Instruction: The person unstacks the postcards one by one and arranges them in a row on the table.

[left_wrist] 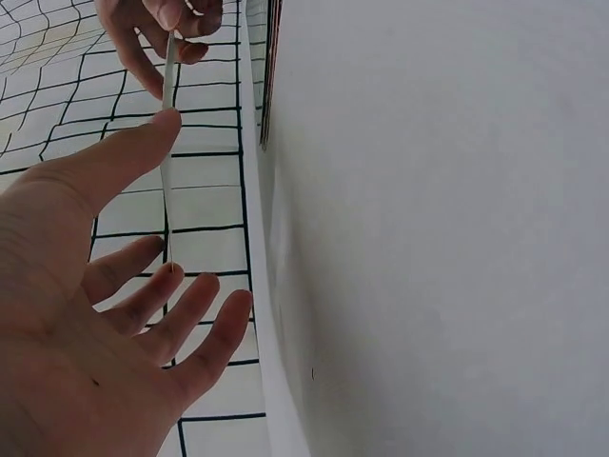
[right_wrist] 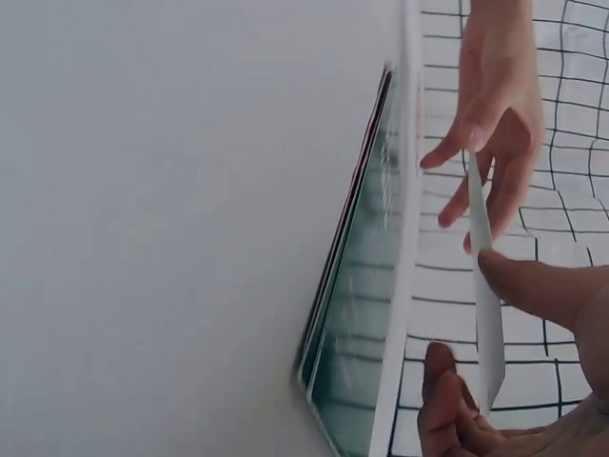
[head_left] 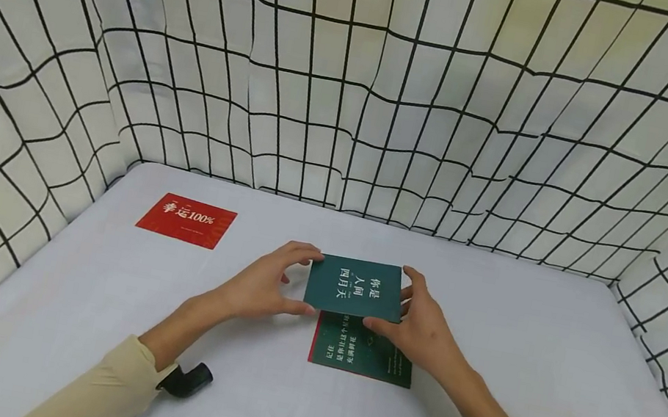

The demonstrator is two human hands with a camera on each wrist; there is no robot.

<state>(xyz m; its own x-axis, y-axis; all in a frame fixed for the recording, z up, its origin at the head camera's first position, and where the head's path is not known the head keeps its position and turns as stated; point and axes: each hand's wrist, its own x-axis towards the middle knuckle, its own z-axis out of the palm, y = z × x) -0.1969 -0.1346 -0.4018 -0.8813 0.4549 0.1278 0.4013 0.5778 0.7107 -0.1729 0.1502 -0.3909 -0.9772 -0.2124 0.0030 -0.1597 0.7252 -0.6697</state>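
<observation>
Both hands hold a dark green card (head_left: 353, 288) with white Chinese characters, raised over the table. My left hand (head_left: 259, 283) grips its left end, thumb at the near corner and fingers at the far one. At the right end, my right hand (head_left: 428, 329) grips it the same way. The wrist views show the card edge-on as a thin pale strip (right_wrist: 488, 328). Just below and nearer lies a small stack of cards (head_left: 364, 359), a green one on top with a red edge showing underneath. The held card hides the stack's far part.
A red card (head_left: 187, 221) with white characters and "100%" lies on the left of the white table (head_left: 553, 336). White walls with a black grid net (head_left: 361, 131) rise behind and at both sides. Dark wrist-worn devices (head_left: 188, 380) hang by both sleeves.
</observation>
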